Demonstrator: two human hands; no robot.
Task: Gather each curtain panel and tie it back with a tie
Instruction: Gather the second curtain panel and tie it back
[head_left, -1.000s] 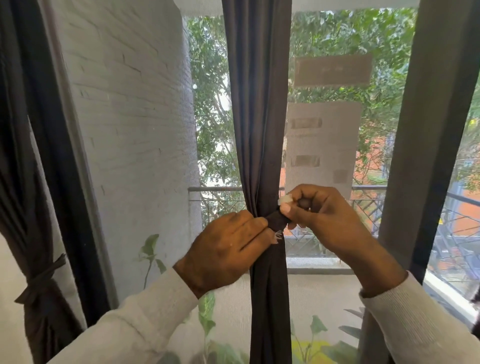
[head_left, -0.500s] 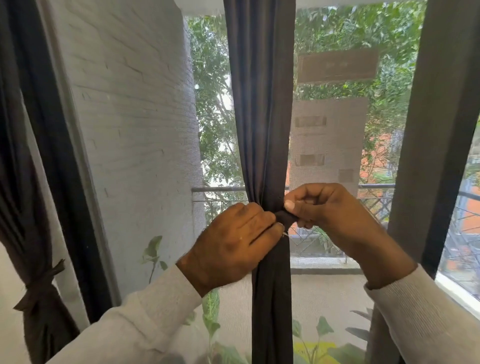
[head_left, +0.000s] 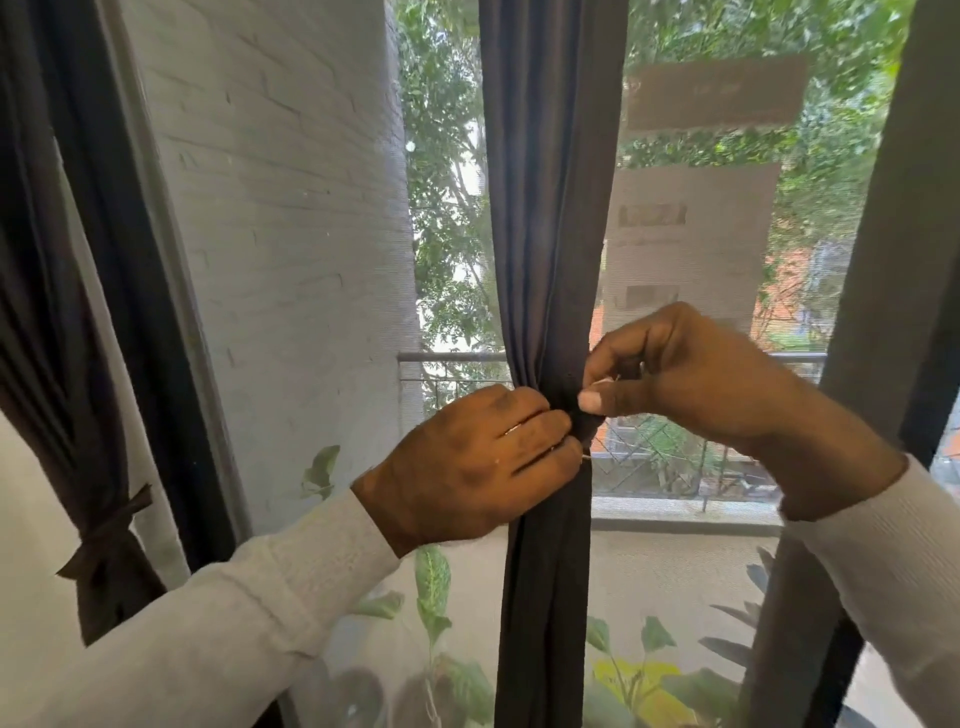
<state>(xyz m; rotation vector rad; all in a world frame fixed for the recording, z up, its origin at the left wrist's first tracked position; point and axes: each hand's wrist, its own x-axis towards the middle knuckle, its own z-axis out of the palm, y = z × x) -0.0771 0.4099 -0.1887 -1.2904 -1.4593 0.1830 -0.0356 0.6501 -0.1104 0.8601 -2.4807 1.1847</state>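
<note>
White brick wall (head_left: 291, 218) fills the upper left of the frame; window glass with papers taped to it (head_left: 685, 244) takes the upper right. Dark curtain panel (head_left: 545, 208) hangs down centre frame, gathered to a narrow waist at mid-height. Second curtain panel (head_left: 47, 291) at the left edge, already cinched by its own tie (head_left: 106, 535) at lower left.

Left hand (head_left: 467, 467), just left of the waist: fingers curled round the gathered cloth from the left, tips touching the dark tie (head_left: 584, 423) at the waist. Right hand (head_left: 680, 379), just right of the waist: thumb and forefinger pinch the tie's end, thumbnail facing the camera. The tie sits between the two sets of fingertips, mostly hidden by them; whether it is knotted cannot be told.
</note>
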